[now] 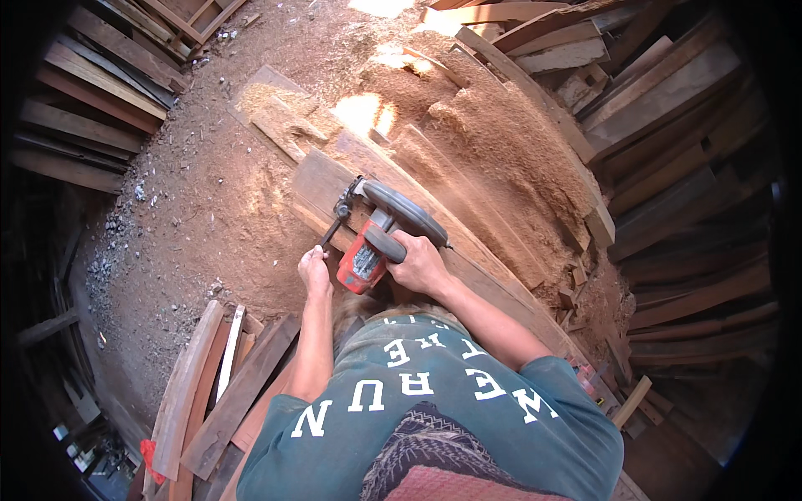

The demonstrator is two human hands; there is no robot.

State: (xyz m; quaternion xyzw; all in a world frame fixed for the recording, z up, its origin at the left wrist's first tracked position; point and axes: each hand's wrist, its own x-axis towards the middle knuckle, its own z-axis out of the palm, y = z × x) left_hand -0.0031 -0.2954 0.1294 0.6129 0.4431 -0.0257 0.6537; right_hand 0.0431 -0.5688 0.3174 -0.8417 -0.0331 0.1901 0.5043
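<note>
A circular saw (362, 260) with a red motor housing and a grey round blade guard sits on a wooden plank (322, 179) in the middle of the view. My right hand (420, 265) is wrapped round its rear handle. With closed fingers, my left hand (315, 272) grips the end of a dark rod (332, 234) that sticks out from the saw's front left side. The blade itself is hidden by the guard and the saw's body. Beside the plank, a longer board (468, 267) runs diagonally from upper left to lower right.
Sawdust (493, 142) heaps over boards to the right. Stacked timber (677, 108) lines the right side, and another stack (100, 100) stands at the far left. Loose planks (238, 405) lean near my left elbow. Grey gravel (102, 275) is scattered on the dirt floor at left.
</note>
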